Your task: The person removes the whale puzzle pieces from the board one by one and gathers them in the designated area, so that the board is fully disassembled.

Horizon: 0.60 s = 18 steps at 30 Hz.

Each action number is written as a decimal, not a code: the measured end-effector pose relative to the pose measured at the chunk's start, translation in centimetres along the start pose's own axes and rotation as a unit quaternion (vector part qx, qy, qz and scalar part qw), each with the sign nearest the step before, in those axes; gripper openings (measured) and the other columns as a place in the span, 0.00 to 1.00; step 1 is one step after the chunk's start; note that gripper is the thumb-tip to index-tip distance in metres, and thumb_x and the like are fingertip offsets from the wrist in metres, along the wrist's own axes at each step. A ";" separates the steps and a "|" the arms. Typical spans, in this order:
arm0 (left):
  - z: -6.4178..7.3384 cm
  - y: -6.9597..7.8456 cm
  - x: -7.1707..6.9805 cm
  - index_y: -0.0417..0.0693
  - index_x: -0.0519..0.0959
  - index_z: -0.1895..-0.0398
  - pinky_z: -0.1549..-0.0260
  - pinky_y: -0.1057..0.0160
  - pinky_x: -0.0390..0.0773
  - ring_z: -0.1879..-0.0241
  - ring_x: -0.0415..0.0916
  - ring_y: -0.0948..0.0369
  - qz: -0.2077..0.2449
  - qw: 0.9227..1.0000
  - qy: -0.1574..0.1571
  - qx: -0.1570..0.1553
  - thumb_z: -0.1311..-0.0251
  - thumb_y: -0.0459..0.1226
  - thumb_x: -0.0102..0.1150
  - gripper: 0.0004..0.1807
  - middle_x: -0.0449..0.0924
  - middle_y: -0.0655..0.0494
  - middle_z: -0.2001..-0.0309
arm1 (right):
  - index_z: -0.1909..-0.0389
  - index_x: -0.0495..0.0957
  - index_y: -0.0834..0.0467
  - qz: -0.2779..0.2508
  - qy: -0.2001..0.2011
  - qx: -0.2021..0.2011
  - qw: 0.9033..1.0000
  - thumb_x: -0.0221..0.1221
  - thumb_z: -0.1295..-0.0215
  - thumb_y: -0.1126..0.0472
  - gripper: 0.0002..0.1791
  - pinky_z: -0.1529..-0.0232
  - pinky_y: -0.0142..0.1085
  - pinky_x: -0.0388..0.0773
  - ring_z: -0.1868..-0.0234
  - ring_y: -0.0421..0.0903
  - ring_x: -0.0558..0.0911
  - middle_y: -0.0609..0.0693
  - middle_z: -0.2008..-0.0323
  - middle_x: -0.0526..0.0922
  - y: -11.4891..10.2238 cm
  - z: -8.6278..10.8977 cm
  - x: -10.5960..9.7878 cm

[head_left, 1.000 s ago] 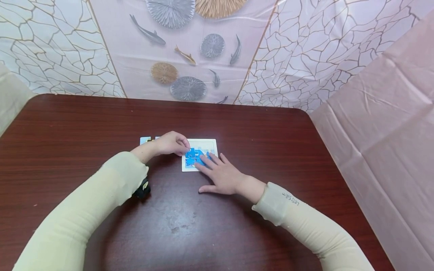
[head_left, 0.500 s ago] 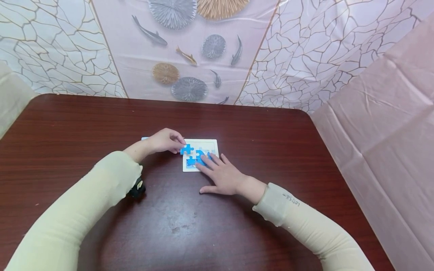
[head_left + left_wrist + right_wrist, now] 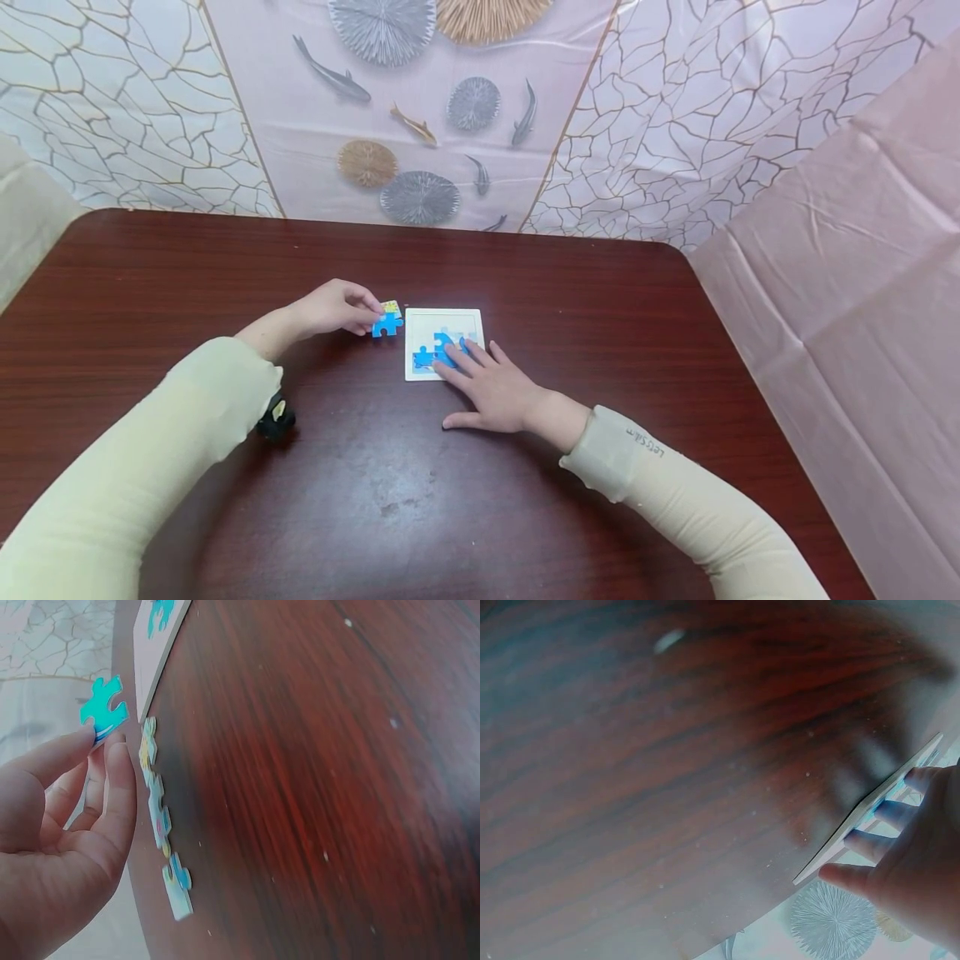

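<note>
My left hand (image 3: pixel 330 307) pinches a blue jigsaw piece (image 3: pixel 387 326) between thumb and fingertips, just left of a white puzzle tray (image 3: pixel 422 322). In the left wrist view that jigsaw piece (image 3: pixel 105 706) is raised at the fingertips, knobs outward. Several blue pieces (image 3: pixel 423 358) lie in the tray's lower part, some hidden under my right fingers. My right hand (image 3: pixel 498 393) rests with spread, straight fingers over the tray's lower right, thumb on the table side. The right wrist view has these fingers (image 3: pixel 847 876) along the tray's edge (image 3: pixel 861 812).
Loose jigsaw pieces (image 3: pixel 158 811) lie in a row on the dark wooden table (image 3: pixel 315 825), left of the tray; my left hand covers most of them in the head view. A yellow-patterned piece (image 3: pixel 390 307) shows behind the held one. A patterned cloth (image 3: pixel 420 100) hangs behind the table.
My left hand has drawn the blue jigsaw piece out of the tray's left side and carried it leftward, clear of the rim. The right hand has stayed in place.
</note>
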<state>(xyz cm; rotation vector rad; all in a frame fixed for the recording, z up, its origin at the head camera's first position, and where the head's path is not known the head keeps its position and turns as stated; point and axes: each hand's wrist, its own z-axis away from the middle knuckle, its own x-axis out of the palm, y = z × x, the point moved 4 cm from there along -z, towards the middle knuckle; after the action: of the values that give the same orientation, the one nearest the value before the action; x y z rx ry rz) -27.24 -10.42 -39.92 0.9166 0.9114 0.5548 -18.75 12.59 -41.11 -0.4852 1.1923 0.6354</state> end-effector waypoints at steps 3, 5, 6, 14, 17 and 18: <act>0.5 -0.3 -0.4 0.30 0.76 0.52 0.62 0.66 0.82 0.70 0.77 0.63 0.001 1.000 0.004 -0.003 0.38 0.33 0.55 0.15 0.79 0.39 0.55 | 0.27 0.49 0.46 -0.002 0.005 -0.004 1.000 0.45 0.40 0.29 0.44 0.29 0.57 0.46 0.25 0.55 0.46 0.50 0.26 0.47 0.0 0.0 -0.1; 0.9 -0.5 -0.7 0.30 0.76 0.51 0.63 0.66 0.82 0.70 0.77 0.63 0.000 1.000 0.006 -0.006 0.38 0.33 0.55 0.15 0.80 0.39 0.56 | 0.27 0.50 0.47 -0.004 0.008 -0.008 1.000 0.46 0.40 0.29 0.44 0.30 0.58 0.46 0.26 0.55 0.47 0.51 0.26 0.48 0.0 0.1 -0.1; 1.1 -0.6 -0.8 0.30 0.76 0.52 0.63 0.66 0.82 0.70 0.77 0.63 0.000 1.000 0.006 -0.006 0.38 0.33 0.55 0.16 0.80 0.40 0.57 | 0.27 0.50 0.47 -0.006 0.010 -0.010 1.000 0.46 0.40 0.29 0.44 0.30 0.58 0.47 0.26 0.55 0.47 0.51 0.26 0.48 -0.1 0.1 -0.1; 2.2 -1.7 -1.8 0.28 0.74 0.51 0.65 0.67 0.83 0.72 0.78 0.64 0.015 1.000 0.007 -0.014 0.39 0.33 0.56 0.17 0.81 0.52 0.68 | 0.27 0.50 0.47 -0.005 0.011 -0.013 1.000 0.46 0.39 0.30 0.44 0.30 0.59 0.47 0.26 0.56 0.46 0.52 0.26 0.48 0.0 0.1 -0.1; 2.6 -2.2 -2.2 0.27 0.73 0.51 0.65 0.66 0.83 0.71 0.78 0.65 0.018 1.000 0.008 -0.021 0.39 0.34 0.57 0.18 0.81 0.54 0.69 | 0.27 0.49 0.47 -0.006 0.010 -0.013 1.000 0.45 0.39 0.29 0.44 0.30 0.59 0.46 0.26 0.55 0.46 0.52 0.26 0.48 -0.1 0.1 -0.1; 2.8 -2.4 -2.3 0.28 0.73 0.51 0.64 0.66 0.83 0.71 0.79 0.64 0.017 1.000 0.009 -0.023 0.39 0.34 0.57 0.18 0.81 0.54 0.69 | 0.27 0.49 0.47 -0.007 0.009 -0.013 1.000 0.45 0.39 0.29 0.44 0.30 0.59 0.46 0.26 0.55 0.46 0.51 0.26 0.47 -0.1 0.1 -0.1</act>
<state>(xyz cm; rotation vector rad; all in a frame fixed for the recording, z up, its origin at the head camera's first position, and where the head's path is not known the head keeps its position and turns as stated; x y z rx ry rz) -26.00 -14.53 -40.15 0.8873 0.8980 0.6118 -18.67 12.59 -40.94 -0.5208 1.1982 0.6363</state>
